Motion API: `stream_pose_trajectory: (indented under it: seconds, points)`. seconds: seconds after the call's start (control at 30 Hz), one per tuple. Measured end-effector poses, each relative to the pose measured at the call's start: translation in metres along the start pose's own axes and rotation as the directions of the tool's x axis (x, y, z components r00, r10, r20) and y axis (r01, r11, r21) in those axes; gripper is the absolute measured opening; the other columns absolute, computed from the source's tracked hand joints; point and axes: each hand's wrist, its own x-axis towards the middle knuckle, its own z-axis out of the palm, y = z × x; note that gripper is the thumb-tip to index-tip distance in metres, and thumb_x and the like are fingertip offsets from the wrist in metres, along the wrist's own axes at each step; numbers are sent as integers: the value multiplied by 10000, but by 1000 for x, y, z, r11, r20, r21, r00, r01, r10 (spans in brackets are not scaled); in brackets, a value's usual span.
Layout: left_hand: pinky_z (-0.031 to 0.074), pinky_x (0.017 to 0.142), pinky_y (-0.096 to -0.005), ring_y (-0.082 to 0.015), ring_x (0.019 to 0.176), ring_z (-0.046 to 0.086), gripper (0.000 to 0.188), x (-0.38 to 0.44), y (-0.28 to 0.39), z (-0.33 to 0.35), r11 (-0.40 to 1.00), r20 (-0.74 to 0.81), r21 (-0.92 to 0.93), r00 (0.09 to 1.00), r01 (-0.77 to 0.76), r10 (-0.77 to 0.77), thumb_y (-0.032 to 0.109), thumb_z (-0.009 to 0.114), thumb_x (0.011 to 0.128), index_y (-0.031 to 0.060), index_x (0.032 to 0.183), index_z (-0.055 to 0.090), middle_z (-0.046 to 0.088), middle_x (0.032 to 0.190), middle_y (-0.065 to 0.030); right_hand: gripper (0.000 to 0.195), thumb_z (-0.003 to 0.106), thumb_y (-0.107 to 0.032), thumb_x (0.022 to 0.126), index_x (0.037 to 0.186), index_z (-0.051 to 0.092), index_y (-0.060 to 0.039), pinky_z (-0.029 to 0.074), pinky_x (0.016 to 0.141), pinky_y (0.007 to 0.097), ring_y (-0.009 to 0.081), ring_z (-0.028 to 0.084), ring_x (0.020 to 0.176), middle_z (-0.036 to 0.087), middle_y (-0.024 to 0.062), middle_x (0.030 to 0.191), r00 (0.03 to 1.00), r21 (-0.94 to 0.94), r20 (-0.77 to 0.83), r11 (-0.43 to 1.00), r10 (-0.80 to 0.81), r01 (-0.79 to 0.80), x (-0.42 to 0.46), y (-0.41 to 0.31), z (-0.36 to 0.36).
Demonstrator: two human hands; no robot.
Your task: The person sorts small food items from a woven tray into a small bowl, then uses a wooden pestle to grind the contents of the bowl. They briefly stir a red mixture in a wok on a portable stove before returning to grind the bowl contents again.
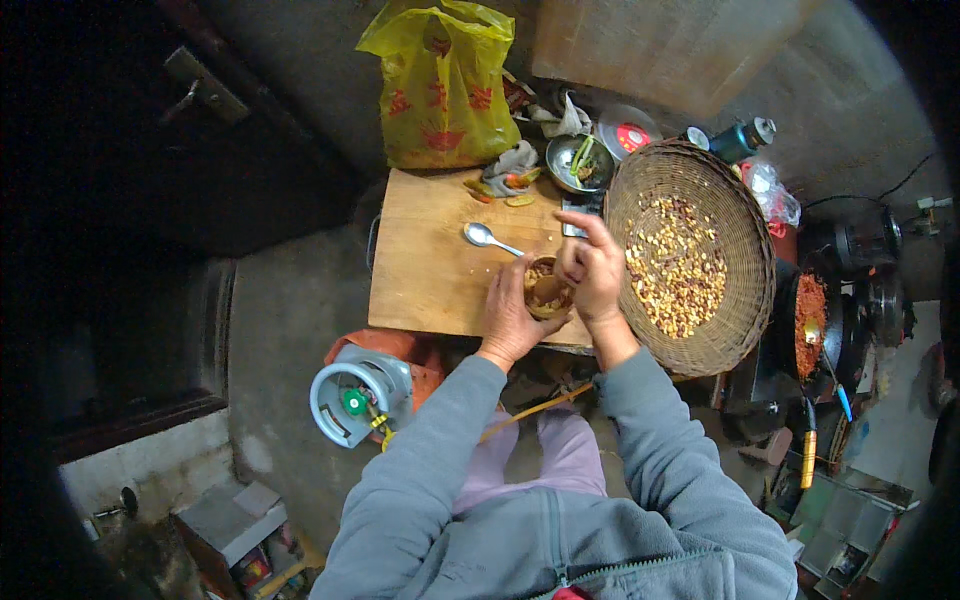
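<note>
A small round wooden mortar (529, 309) with crushed nuts inside stands at the front edge of a wooden cutting board (427, 277). My left hand (511, 311) wraps its left and near sides. Over the rim, my right hand (596, 274) is curled around what looks like a wooden pestle (551, 287), whose lower end is down in the mortar; its upper part is hidden by the fingers. A metal spoon (480, 235) lies on the board, its handle reaching toward the mortar.
Right of the board is a wicker basket (759, 300) holding shelled nuts (679, 270). Behind are a metal bowl (559, 161) with greens, vegetable pieces (523, 178) and a yellow plastic bag (446, 97). A gas cylinder (322, 405) stands front left; a wok (802, 367) with red food sits far right.
</note>
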Motion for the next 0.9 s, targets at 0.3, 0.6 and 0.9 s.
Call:
stream_pose_trajectory:
  seconds: [0.3, 0.6, 0.9]
  points:
    - [487, 1047, -442, -350, 1214, 595, 1021, -4, -5, 5, 994, -12, -109, 1000, 23, -25, 251, 972, 593, 79, 1432, 416, 592, 1298, -177, 503, 412, -236, 950, 1301, 582, 81, 271, 452, 244, 53, 299, 469, 353, -53, 547, 998, -21, 67, 1000, 9, -7, 9, -12, 8]
    - [484, 1039, -456, -364, 1224, 581, 1014, -5, -8, 8, 984, -50, -172, 998, -37, 29, 198, 962, 576, 98, 1428, 423, 572, 1321, -169, 494, 406, -262, 955, 1252, 587, 90, 279, 454, 235, 67, 310, 450, 355, -37, 542, 998, 104, 3, 993, -60, 59, -1, -10, 8]
    - [497, 1038, -430, -338, 1221, 603, 1025, -1, -8, 9, 993, -22, -121, 1000, -4, 1, 287, 983, 589, 93, 1427, 424, 594, 1325, -158, 504, 422, -262, 920, 1242, 637, 61, 272, 488, 224, 39, 337, 506, 419, -52, 560, 992, -132, 123, 991, 41, -25, 9, -22, 4]
